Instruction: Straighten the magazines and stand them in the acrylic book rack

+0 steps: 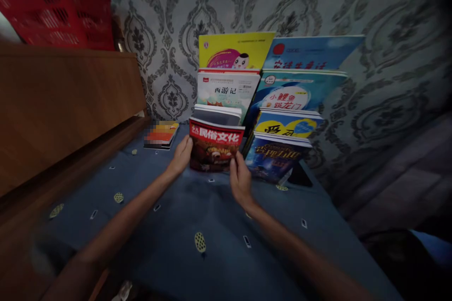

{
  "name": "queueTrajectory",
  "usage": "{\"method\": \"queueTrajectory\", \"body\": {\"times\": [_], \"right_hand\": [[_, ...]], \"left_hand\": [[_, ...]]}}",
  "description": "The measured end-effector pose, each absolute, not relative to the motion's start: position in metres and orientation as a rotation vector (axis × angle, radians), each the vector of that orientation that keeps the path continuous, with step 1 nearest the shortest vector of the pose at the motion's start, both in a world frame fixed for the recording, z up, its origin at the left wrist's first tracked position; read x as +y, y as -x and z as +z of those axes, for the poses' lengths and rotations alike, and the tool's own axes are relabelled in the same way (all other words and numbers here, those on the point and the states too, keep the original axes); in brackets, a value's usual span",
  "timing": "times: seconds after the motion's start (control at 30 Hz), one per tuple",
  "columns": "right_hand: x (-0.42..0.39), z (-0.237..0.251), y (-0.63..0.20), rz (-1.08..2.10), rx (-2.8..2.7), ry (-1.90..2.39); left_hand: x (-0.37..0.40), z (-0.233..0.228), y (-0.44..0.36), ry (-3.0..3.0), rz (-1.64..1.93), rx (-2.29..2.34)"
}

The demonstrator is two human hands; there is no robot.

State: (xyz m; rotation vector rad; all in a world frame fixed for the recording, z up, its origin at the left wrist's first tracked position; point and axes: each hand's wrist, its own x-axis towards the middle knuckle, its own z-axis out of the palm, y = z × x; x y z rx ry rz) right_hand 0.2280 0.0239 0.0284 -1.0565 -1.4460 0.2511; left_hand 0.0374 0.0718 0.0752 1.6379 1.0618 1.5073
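Both hands' grip: red book (215, 148) upright, cover forward.

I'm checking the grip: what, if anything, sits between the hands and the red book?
Nothing visible. The left hand grips the red book at its left edge and the right hand at its right edge, both touching it directly.

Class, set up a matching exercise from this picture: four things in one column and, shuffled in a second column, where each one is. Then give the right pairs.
1. red book
2. yellow book
3. red basket
4. flat book

A. on the wooden ledge, top left
B. held by left hand and right hand
C. lying on the blue cloth, left of the rack
D. back row, left column

Pairs: 1-B, 2-D, 3-A, 4-C
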Motion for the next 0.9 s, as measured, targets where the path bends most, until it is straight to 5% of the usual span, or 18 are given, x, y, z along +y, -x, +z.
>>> {"method": "queueTrajectory", "body": {"times": [0.23, 0.9], "right_hand": [[0.073, 0.105, -0.228, -0.071, -1.532, 0.863], [0.086, 0.069, -0.241, -0.111, -1.539, 1.190]], "left_hand": [[0.110, 0.141, -0.043, -1.723, 1.809, 0.900], [0.145, 0.108, -0.048, -2.133, 1.760, 1.122]]}}
